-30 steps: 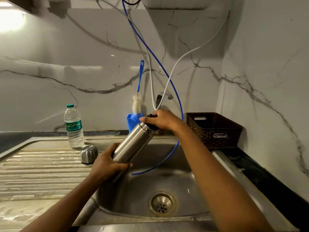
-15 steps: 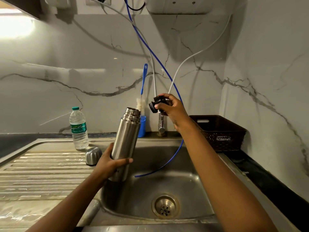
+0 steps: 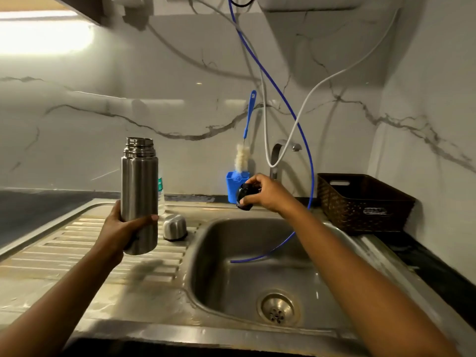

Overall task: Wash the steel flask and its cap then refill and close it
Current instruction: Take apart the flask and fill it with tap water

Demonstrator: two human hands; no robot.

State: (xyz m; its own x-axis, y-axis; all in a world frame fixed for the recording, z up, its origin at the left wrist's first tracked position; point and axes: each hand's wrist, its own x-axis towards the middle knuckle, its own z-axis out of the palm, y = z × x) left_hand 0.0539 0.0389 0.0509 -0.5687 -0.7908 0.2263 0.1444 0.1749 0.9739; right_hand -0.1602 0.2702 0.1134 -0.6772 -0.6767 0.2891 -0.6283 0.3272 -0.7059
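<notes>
The steel flask [image 3: 139, 186] stands upright in the air above the draining board, its threaded mouth open at the top. My left hand [image 3: 121, 228] grips its lower part. My right hand [image 3: 268, 195] holds the black stopper cap [image 3: 244, 196] above the back rim of the sink basin [image 3: 257, 253], in front of the tap [image 3: 277, 155]. A steel cup lid [image 3: 175, 227] sits dome up on the draining board beside the flask.
A plastic water bottle [image 3: 161, 191] shows partly behind the flask. A blue holder [image 3: 233, 185] with a bottle brush [image 3: 243, 155] stands at the wall. A blue tube [image 3: 301, 140] and a white tube [image 3: 304, 106] hang into the sink area. A dark basket [image 3: 360, 202] sits right.
My left hand has carried the flask left, from over the sink to above the draining board, and set it upright. My right hand has taken the black stopper off and lowered it.
</notes>
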